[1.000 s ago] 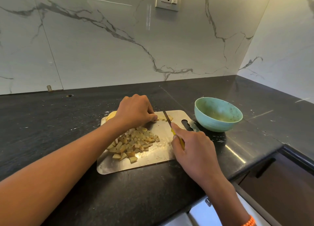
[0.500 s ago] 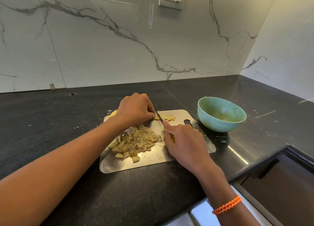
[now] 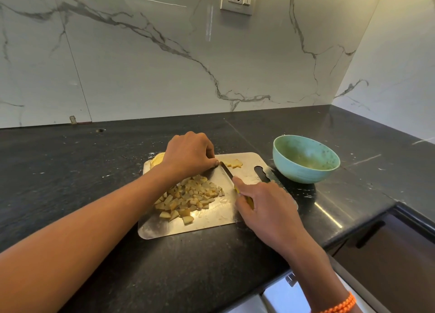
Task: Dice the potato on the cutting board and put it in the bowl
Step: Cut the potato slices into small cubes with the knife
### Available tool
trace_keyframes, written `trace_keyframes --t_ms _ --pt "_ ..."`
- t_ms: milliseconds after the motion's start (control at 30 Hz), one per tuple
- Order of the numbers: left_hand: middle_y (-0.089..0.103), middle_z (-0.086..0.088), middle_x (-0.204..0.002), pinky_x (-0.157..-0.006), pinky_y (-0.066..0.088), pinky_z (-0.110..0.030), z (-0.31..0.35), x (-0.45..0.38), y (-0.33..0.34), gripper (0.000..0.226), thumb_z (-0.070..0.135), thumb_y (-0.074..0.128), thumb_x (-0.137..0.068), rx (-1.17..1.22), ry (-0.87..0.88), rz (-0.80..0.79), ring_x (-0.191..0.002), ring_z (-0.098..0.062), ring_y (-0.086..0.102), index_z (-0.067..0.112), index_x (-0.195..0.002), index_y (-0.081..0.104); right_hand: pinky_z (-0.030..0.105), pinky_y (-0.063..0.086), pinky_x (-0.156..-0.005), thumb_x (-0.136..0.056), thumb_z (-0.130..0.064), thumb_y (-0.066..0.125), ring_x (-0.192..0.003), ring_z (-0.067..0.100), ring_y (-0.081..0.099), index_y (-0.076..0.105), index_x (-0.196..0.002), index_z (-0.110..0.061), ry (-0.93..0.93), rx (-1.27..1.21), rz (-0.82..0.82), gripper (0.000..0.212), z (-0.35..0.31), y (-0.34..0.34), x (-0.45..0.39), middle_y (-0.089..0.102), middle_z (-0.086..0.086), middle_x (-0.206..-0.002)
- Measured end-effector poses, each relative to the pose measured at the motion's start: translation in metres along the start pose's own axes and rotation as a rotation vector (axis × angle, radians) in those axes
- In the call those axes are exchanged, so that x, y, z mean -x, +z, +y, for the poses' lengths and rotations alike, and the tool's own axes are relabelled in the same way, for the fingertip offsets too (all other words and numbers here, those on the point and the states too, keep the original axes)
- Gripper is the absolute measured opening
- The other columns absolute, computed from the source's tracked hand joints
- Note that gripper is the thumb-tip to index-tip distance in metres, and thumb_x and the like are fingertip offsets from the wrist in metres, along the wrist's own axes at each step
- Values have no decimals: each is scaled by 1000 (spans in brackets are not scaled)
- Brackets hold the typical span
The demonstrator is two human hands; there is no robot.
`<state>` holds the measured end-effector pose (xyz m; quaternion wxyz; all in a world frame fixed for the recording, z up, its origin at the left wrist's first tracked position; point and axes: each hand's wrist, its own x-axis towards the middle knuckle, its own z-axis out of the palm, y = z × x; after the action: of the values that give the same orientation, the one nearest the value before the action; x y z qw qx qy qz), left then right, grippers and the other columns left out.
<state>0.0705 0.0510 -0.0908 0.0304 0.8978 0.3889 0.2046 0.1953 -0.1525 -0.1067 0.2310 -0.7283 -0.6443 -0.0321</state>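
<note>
Here's the shiny, rounded-corner metal cutting board [image 3: 164, 230] on the speckled black stone counter [image 3: 70, 171], and everything worth watching sits on it. Near the board's middle lies a heap of pale yellow diced potato cubes [image 3: 188, 197]. At the board's far left corner a yellow uncut potato piece [image 3: 157, 160] peeks out from under the left hand [image 3: 189, 156], whose fingers curl down over it, fingertips at the blade; how much potato is under the palm is hidden. The right hand [image 3: 266, 209] is wrapped around the yellow handle of a small dark-bladed knife [image 3: 226, 170], the blade angled towards the board's far edge. Just beyond the blade, a couple of small cut potato bits [image 3: 233, 163] lie loose. Off the board's far right corner, close beside it, stands the round pale green bowl [image 3: 306, 169], and I see no potato in it.

My read: dicing is well along, transfer not begun. Raw potato is firm but wet and starchy, so that piece will likely want to skid on bare metal: pin it from above, fingertips tucked back. The cubes are light and loose, better scooped or swept by the handful than pinched singly.
</note>
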Motion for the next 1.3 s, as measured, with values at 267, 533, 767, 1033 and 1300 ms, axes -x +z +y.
trace_keyframes --t_ms 267,533,767,1033,1300 --pt "74 16 -87 -62 53 -23 -4 -4 -5 25 55 78 -88 29 22 -54 -77 -5 66 31 -94 82 23 34 -58 -102 -33 54 -55 7 50 54 -145 -37 42 -117 175 43 1 2 5 55 -17 -59" --pt "76 15 -88 -57 44 -22 -20 -7 -12 12 39 79 -91 115 -59 6 -75 -5 65 29 -95 83 40 56 -70 -104 -35 48 -71 10 60 52 -148 -34 26 -49 91 44 -14 7 -19 72 -10 -82" --pt "75 16 -88 -60 50 -23 -15 -7 -9 11 39 79 -91 133 -38 -54 -78 -5 66 31 -97 83 38 56 -69 -105 -38 46 -72 9 59 49 -149 -37 23 -26 60 44 -14 9 -21 73 -9 -87" --pt "73 15 -83 -57 46 -22 -6 -3 -6 10 40 78 -90 81 -19 -59 -75 -5 64 31 -92 82 40 56 -75 -105 -36 46 -79 9 59 48 -150 -33 -21 26 -25 45 -15 8 -25 72 -6 -94" --pt "73 14 -80 -66 59 -28 -1 0 -7 15 43 78 -90 75 -34 -68 -74 -7 66 28 -86 81 39 56 -78 -105 -37 46 -83 9 61 48 -150 -33 -16 4 -28 45 -13 9 -26 74 -6 -101"
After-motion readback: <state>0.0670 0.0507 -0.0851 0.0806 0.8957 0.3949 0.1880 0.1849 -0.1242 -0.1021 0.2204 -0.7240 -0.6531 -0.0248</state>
